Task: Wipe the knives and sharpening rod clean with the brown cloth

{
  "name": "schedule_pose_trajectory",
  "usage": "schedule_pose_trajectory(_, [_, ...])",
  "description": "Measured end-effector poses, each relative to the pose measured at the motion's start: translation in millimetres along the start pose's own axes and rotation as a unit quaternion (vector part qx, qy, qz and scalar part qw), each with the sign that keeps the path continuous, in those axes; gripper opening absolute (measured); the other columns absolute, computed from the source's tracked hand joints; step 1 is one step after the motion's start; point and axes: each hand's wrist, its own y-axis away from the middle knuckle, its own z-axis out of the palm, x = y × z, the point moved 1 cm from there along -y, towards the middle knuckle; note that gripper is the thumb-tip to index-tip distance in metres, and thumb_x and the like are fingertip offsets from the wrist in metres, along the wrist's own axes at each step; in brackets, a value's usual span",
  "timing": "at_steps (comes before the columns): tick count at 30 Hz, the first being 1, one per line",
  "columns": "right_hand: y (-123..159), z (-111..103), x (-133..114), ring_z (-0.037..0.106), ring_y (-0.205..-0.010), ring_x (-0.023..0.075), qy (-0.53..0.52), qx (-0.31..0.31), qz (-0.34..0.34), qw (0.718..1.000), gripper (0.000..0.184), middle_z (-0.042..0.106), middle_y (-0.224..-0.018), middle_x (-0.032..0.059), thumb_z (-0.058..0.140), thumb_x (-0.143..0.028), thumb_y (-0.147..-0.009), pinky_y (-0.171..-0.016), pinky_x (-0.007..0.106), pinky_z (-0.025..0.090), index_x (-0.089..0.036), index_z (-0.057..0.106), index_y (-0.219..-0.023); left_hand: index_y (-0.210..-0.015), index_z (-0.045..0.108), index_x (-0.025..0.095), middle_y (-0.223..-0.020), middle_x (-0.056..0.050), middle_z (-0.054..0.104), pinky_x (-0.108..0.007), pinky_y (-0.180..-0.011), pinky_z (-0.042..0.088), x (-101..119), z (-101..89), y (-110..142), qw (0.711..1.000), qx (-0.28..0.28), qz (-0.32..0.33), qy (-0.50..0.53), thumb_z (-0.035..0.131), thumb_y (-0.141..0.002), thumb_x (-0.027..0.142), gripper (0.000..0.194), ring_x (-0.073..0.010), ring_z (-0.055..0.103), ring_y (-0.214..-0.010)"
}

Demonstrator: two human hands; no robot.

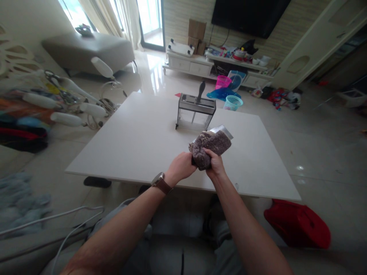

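Note:
My left hand (182, 166), with a watch on its wrist, is closed at the near end of a cleaver, where a bit of dark handle shows. The broad metal blade (225, 131) points away to the right, and its far end sticks out past a brown towel (218, 144). Folded round the blade, the towel is gripped by my right hand (215, 165), thumb on top. Both hands are above the near part of the white table (137, 141). Beyond them stands a knife holder (195, 114) with clear sides and one dark knife handle (201, 91) rising from its top.
A red stool (298, 223) is by the table's near right corner. Past the far edge are a light blue basket (233, 102), a pink basket (223, 81) and a blue bag (219, 93). To the left lies a lamp with several white shades (93, 110).

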Motion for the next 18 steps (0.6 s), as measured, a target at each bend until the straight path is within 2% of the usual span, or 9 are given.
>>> schedule_pose_trajectory(4, [-1, 6, 3, 0.077, -0.084, 0.0202, -0.022, 0.001, 0.016, 1.000, 0.034, 0.082, -0.093, 0.0035, 0.085, -0.014, -0.059, -0.078, 0.030, 0.066, -0.014, 0.076, -0.092, -0.084, 0.076, 0.017, -0.090, -0.015, 0.079, -0.030, -0.067, 0.044, -8, -5.6, -2, 1.000, -0.005, 0.012, 0.002, 0.057, -0.086, 0.026, 0.021, -0.0249, 0.074, -0.084])
schedule_pose_trajectory(8, [-9, 5, -3, 0.076, -0.078, 0.0186, -0.038, 0.002, 0.033, 0.999, 0.029, 0.081, -0.089, 0.0034, 0.082, -0.014, -0.063, -0.074, 0.029, 0.067, -0.014, 0.075, -0.091, -0.074, 0.070, 0.018, -0.077, -0.011, 0.075, -0.030, -0.062, 0.037, -21, -17.2, -4, 1.000, -0.011, 0.022, -0.016, 0.056, -0.081, 0.021, 0.016, -0.0205, 0.068, -0.072])
schedule_pose_trajectory(14, [-23, -13, -23, 0.077, -0.079, 0.0183, -0.056, 0.020, 0.025, 0.998, 0.029, 0.080, -0.086, 0.0027, 0.080, -0.015, -0.066, -0.076, 0.031, 0.067, -0.015, 0.074, -0.094, -0.064, 0.059, 0.019, -0.065, -0.006, 0.066, -0.031, -0.058, 0.028, -49, -44.5, 3, 0.997, -0.036, 0.050, -0.037, 0.058, -0.075, 0.024, 0.012, -0.0143, 0.050, -0.058])
schedule_pose_trajectory(18, [-22, -22, -32, 0.076, -0.077, 0.0193, -0.065, 0.019, 0.011, 0.998, 0.033, 0.081, -0.088, 0.0024, 0.081, -0.016, -0.064, -0.073, 0.033, 0.067, -0.014, 0.075, -0.096, -0.061, 0.060, 0.019, -0.061, -0.004, 0.063, -0.030, -0.058, 0.028, -55, -57.8, 7, 0.996, -0.035, 0.066, -0.047, 0.057, -0.074, 0.023, 0.014, -0.0129, 0.045, -0.057])
